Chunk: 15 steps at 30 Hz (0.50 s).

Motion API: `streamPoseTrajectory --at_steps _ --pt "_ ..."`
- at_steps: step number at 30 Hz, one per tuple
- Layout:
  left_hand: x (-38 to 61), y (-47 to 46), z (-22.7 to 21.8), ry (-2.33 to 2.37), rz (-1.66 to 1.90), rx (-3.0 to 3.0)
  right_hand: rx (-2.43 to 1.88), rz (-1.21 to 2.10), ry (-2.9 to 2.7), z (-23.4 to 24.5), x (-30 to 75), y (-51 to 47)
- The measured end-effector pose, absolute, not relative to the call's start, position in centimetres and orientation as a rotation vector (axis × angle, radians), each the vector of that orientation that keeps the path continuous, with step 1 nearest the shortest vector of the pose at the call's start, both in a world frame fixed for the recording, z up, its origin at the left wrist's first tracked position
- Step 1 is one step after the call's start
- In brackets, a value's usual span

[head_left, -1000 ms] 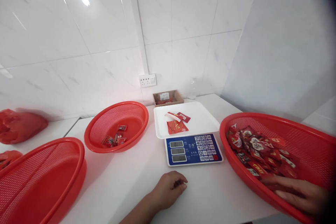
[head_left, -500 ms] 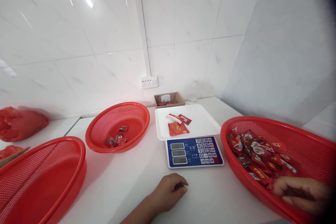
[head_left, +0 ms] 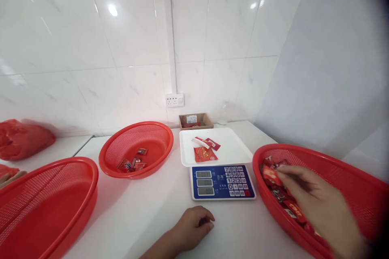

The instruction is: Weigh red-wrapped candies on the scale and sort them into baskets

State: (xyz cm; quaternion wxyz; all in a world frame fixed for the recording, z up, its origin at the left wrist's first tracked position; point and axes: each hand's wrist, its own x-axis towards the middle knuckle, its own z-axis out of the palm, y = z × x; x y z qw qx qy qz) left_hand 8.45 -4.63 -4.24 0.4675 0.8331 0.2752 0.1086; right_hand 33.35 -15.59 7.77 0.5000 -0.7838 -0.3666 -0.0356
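My right hand point(head_left: 316, 202) is over the right red basket point(head_left: 330, 156), its thumb and fingers pinching a small red packet point(head_left: 271, 175). Below it lie several red and dark wrapped packets point(head_left: 293, 210), partly hidden by the hand. On the white table, in front of the digital scale point(head_left: 223, 182), rests my left hand point(head_left: 194, 226), loosely curled with nothing visible in it. The scale's white tray point(head_left: 232, 145) carries a few red packets point(head_left: 205, 153), one of them pale and narrow.
A round red basket point(head_left: 148, 129) at centre left holds several small packets. Another red basket point(head_left: 86, 170) stands at the front left, a red plastic bag point(head_left: 24, 139) behind it. A cardboard box point(head_left: 202, 122) and a clear plastic container point(head_left: 224, 114) stand by the wall.
My right hand has moved left and up within the basket and now has a red packet in its fingers. My left hand stays on the table. The view has shifted slightly.
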Motion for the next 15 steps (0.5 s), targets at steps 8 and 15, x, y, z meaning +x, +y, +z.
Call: streamPoseTrajectory --at_steps 8,15 --pt "8.5 -4.7 -5.2 0.691 0.332 1.996 -1.741 -0.002 -1.139 4.2 29.5 -3.7" --pt "8.6 -4.5 -5.9 0.684 0.333 1.995 -1.693 0.064 -1.187 3.0 30.2 -3.1"
